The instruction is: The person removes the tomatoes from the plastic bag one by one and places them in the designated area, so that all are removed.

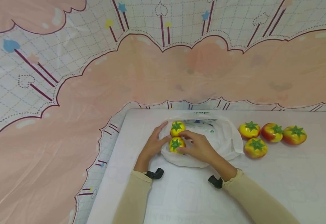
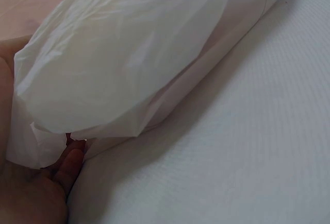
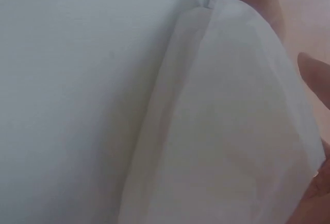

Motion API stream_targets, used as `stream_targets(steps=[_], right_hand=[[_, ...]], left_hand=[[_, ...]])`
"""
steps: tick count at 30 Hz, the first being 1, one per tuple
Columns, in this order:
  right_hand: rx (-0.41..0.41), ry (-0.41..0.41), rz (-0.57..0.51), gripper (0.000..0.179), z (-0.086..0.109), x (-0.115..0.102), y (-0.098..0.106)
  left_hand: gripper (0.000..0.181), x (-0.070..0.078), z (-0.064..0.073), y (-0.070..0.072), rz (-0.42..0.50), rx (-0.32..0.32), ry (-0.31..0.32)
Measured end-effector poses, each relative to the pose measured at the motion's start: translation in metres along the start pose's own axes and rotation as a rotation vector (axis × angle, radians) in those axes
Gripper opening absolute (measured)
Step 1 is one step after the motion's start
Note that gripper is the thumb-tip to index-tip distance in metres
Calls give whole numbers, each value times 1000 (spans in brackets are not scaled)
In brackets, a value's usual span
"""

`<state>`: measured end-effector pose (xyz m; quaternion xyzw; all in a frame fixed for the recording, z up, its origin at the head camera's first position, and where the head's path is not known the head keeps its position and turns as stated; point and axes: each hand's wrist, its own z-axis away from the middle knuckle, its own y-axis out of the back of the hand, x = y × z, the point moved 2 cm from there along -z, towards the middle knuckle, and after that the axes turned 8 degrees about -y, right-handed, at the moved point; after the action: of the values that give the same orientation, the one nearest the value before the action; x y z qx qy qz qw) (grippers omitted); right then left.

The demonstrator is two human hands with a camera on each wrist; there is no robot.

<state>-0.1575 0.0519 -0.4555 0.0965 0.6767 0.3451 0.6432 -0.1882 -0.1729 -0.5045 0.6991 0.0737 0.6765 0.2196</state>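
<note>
A white plastic bag [image 1: 221,140] lies spread on the table with its mouth up. At its left side, two yellow toy tomatoes with green star-shaped tops sit one behind the other, a far tomato [image 1: 177,128] and a near tomato [image 1: 177,145]. My left hand [image 1: 153,144] holds the bag's left rim, thumb toward the tomatoes; its lower fingers [image 2: 69,170] curl at the bag's edge in the left wrist view. My right hand [image 1: 199,146] reaches over the bag, thumb and index finger around the near tomato. In the right wrist view, the bag hides much of this grip.
Right of the bag, several more red-and-yellow toy tomatoes [image 1: 255,148] stand grouped on the white table [image 1: 291,183]. A patterned pink cloth [image 1: 235,74] hangs behind the table and down its left side. Black wrist cameras [image 1: 215,182] sit below both hands.
</note>
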Motion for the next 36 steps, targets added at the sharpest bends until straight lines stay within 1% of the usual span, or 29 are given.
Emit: stream_targets(steps=[5, 11, 22, 30, 36], right_hand=[[-5, 17, 1, 57, -2, 0, -4], [-15, 25, 25, 60, -4, 2, -10], [-10, 54, 42, 63, -3, 6, -15], [-17, 32, 85, 67, -4, 8, -18], [-15, 31, 100, 68, -4, 9, -19]], left_hand=[[65, 1, 0, 0, -1, -2, 1], [65, 3, 0, 0, -17, -1, -8], [65, 5, 1, 1, -21, 0, 9], [65, 4, 0, 0, -31, 1, 9], [65, 4, -1, 0, -32, 2, 10]])
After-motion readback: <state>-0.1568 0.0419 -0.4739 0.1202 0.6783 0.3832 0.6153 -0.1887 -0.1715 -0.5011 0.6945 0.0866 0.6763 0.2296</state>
